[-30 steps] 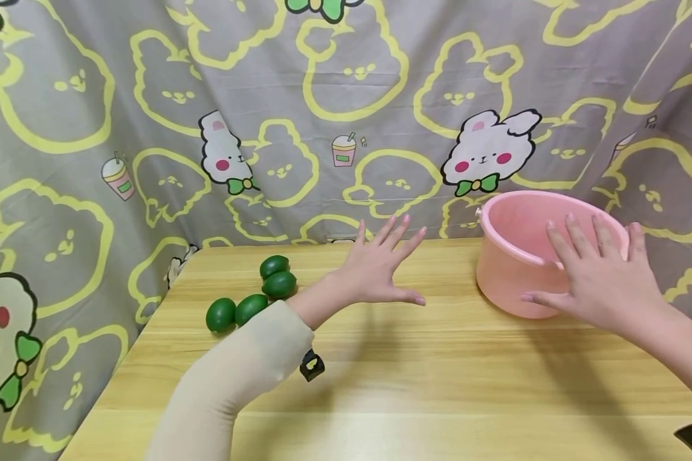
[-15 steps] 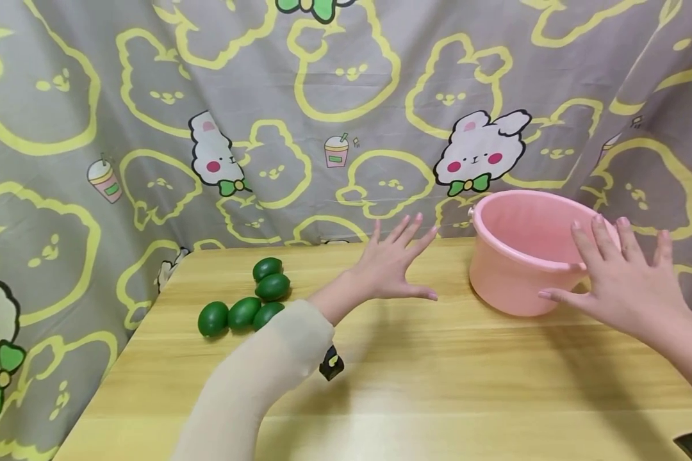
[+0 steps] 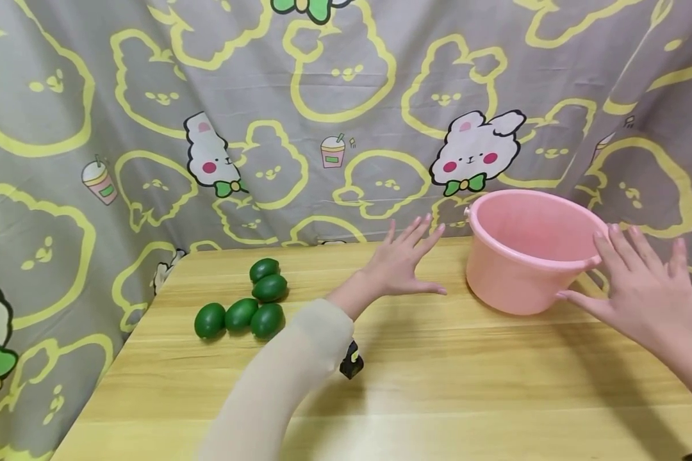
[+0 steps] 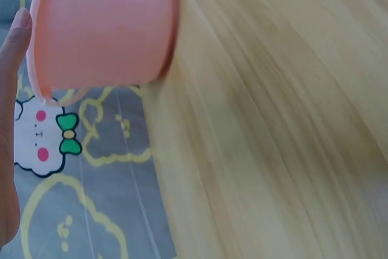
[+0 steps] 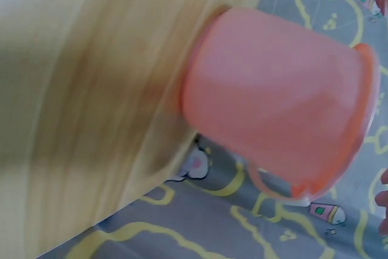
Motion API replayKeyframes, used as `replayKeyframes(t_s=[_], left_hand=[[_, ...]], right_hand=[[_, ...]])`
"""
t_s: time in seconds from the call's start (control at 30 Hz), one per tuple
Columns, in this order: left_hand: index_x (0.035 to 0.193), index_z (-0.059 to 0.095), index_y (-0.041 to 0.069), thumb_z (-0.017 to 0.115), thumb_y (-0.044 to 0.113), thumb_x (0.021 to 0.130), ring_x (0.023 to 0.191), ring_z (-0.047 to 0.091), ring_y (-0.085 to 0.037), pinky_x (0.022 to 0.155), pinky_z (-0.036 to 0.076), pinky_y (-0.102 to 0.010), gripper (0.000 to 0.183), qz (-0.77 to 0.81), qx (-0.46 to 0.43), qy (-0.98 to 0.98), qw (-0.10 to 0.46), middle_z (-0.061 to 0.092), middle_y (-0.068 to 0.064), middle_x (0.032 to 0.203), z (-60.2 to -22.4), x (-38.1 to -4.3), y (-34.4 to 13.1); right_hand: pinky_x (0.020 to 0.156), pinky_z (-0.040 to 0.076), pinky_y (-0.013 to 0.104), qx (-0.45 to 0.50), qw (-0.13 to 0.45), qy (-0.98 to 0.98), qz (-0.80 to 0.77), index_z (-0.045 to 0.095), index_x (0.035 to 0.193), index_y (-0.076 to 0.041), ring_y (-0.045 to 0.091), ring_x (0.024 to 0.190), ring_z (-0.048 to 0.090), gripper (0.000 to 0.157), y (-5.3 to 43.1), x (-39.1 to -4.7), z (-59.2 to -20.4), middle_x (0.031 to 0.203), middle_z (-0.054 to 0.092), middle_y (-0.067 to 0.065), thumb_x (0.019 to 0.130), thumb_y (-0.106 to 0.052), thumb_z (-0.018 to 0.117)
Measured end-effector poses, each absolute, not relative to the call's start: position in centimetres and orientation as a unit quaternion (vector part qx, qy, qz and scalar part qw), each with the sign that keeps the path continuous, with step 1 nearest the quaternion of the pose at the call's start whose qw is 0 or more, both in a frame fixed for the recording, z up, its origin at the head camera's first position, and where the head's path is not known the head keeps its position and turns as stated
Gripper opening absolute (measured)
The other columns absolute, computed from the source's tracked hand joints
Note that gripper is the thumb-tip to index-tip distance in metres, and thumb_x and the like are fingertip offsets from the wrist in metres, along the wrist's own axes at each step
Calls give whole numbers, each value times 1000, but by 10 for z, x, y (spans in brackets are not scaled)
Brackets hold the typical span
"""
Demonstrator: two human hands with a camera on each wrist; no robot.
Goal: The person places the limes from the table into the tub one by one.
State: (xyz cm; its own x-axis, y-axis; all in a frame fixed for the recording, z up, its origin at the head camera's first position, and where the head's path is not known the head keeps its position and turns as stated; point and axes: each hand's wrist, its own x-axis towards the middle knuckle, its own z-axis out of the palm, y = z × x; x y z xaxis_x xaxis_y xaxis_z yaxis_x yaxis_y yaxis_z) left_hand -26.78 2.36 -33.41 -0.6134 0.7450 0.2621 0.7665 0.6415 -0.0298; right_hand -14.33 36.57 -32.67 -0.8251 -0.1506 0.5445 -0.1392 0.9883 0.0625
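Observation:
A pink bucket stands upright on the table at the back right, its open top facing up. My left hand hovers to the left of the bucket, fingers spread and holding nothing. On the other side, my right hand is held with fingers spread, overlapping the bucket's right edge in the head view; contact cannot be told. Both wrist views show the bucket's outer wall and its handle. Several dark green, lime-like fruits lie clustered at the table's left.
The wood-grain table fills the lower head view. A grey curtain with yellow cartoon outlines hangs directly behind it and along the left side. A small black object shows by the left sleeve.
Both hands have moved rightward, the right one from in front of the bucket to its right edge. The left sleeve has uncovered another green fruit. The head view has turned slightly right.

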Motion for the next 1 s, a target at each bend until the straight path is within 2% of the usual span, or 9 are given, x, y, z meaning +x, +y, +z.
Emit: replayKeyframes(t_s=[0.1,0.13,0.3,0.43,0.53,0.67,0.77,0.9,1.0], left_hand=[[154,4,21,57,75,74,146,2,-20,115,3,-51,110,-63,-431,-891,125,1,-5,159,-337,-268,29],[154,5,20,58,74,74,146,2,-20,115,5,-50,110,-71,-435,-889,125,2,-6,159,-338,-268,32],[153,7,16,62,68,76,146,6,-21,116,14,-42,109,-112,-456,-874,125,6,-9,159,-339,-268,43],[153,7,17,61,67,78,146,7,-20,116,12,-37,105,-123,-458,-871,124,5,-8,159,-337,-266,53],[153,16,18,60,65,80,146,10,-19,116,9,-34,97,-132,-459,-867,142,13,-5,158,-338,-267,61],[148,34,18,65,57,81,144,20,-17,116,7,-30,83,-169,-464,-851,180,29,-2,154,-343,-269,70],[145,39,18,67,54,81,142,25,-16,115,8,-29,78,-196,-461,-843,195,35,-2,151,-345,-270,76],[146,36,19,65,55,82,142,23,-14,114,9,-26,79,-191,-444,-855,189,31,0,153,-347,-273,84],[149,27,23,58,59,85,144,16,-9,113,9,-23,79,-173,-426,-875,152,20,4,156,-350,-274,90]], right_hand=[[111,0,61,88,324,-942,22,34,145,-5,36,140,24,118,369,-146,-336,140,40,28,61,-85,54],[112,0,60,85,324,-942,33,32,147,-6,35,141,22,118,370,-146,-338,141,39,28,62,-85,55],[113,13,56,113,423,-897,63,40,142,-3,35,135,35,114,372,-149,-350,133,46,30,68,-90,35],[113,22,49,135,495,-855,81,51,133,1,30,132,42,107,372,-153,-354,127,53,29,73,-87,37],[111,27,47,152,534,-826,93,57,125,3,28,129,46,101,371,-157,-357,121,57,29,75,-83,42],[110,30,46,164,547,-813,113,60,123,3,31,126,49,94,368,-161,-361,119,59,29,77,-78,45],[110,29,45,160,537,-818,130,60,124,2,33,126,49,93,368,-162,-361,120,58,29,77,-78,47],[111,29,42,146,529,-825,134,59,123,4,34,125,49,97,372,-164,-361,119,57,31,75,-80,47],[112,28,40,129,513,-839,127,57,124,7,36,126,48,103,375,-163,-364,119,56,33,74,-83,43]])
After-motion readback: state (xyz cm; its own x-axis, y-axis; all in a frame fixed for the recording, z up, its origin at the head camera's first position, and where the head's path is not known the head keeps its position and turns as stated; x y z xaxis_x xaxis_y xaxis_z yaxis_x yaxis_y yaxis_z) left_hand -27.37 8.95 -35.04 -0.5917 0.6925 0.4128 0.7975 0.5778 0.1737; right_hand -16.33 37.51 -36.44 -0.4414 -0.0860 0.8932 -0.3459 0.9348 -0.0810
